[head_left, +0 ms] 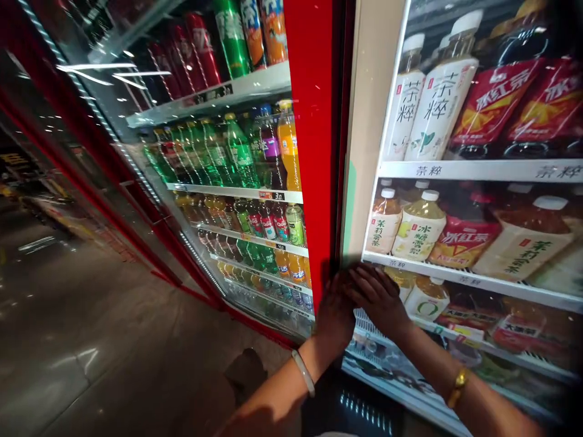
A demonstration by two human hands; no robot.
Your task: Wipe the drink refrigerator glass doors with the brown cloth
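Observation:
My left hand [336, 312], with a pale bangle [303, 372] on the wrist, is closed and held up between two drinks coolers. My right hand [378, 297], with a gold bracelet [458, 388] on the wrist, meets it from the right, its fingers bent over the left hand's fingertips. Both hands lie in dark shadow. Whatever is between them, if anything, is hidden. Behind the hands is the seam between the red cooler frame [314, 152] and the beige cooler frame [362, 152]. I cannot tell whether they touch it.
On the left, a red cooler holds soda bottles [239, 152] and cans [203, 48] behind glass. The right cooler has tea bottles [444, 97] and a pear drink bottle [419, 224] on its shelves. Grey floor [113, 358] stretches along the left, with a dark shape near my left arm.

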